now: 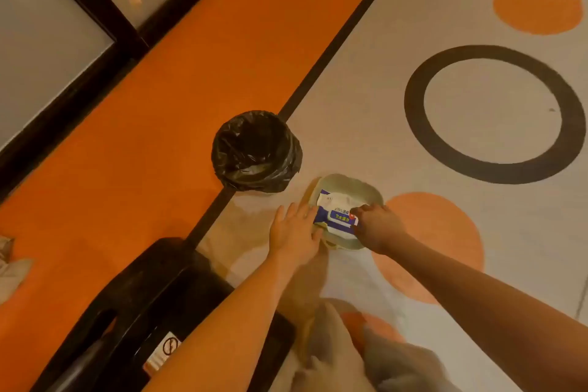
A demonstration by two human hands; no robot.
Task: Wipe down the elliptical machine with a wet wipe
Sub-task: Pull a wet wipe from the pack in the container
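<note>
A white and blue pack of wet wipes (337, 212) lies in a pale green tray (366, 188) on the floor. My left hand (294, 232) lies flat with straight fingers against the pack's left end. My right hand (378, 226) pinches at the pack's top near its right end. A black part of the elliptical machine (152, 305) fills the lower left, with a warning label on it.
A small bin lined with a black bag (256, 151) stands just left of the tray. The floor is orange at the left and grey with orange dots and a black ring (493, 113) at the right. My knees show at the bottom.
</note>
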